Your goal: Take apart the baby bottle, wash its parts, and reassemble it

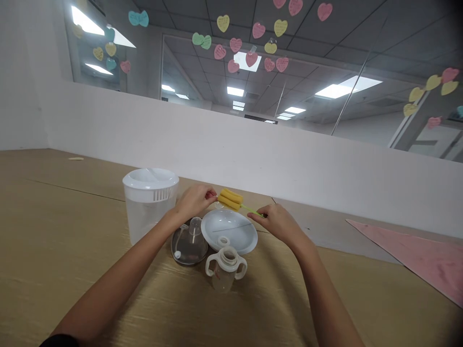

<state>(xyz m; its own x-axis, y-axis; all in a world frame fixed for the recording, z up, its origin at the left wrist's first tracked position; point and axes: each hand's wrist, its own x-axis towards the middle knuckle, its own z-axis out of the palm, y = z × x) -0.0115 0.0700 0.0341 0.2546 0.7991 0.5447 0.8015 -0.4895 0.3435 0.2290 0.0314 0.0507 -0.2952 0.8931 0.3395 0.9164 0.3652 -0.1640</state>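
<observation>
My right hand (269, 219) is closed on the green handle of a yellow sponge brush (230, 199), held above a white bowl (249, 239). My left hand (198, 198) has its fingers pinched at the brush head's left end; a small clear piece (219, 205) shows just below the fingertips. In front of the bowl stands a clear bottle (222, 278) with two white handles and an open top. A small ring-shaped part (223, 240) lies at the bowl's near side. Left of the bowl, a dark round dish (188, 255) holds a clear nipple (195, 226) and a straw with a white end (178, 254).
A tall translucent pitcher (139, 217) with a white lid stands behind my left forearm. A pink cloth (415, 250) lies at the right. A white wall (217, 144) with a window above it borders the table's back.
</observation>
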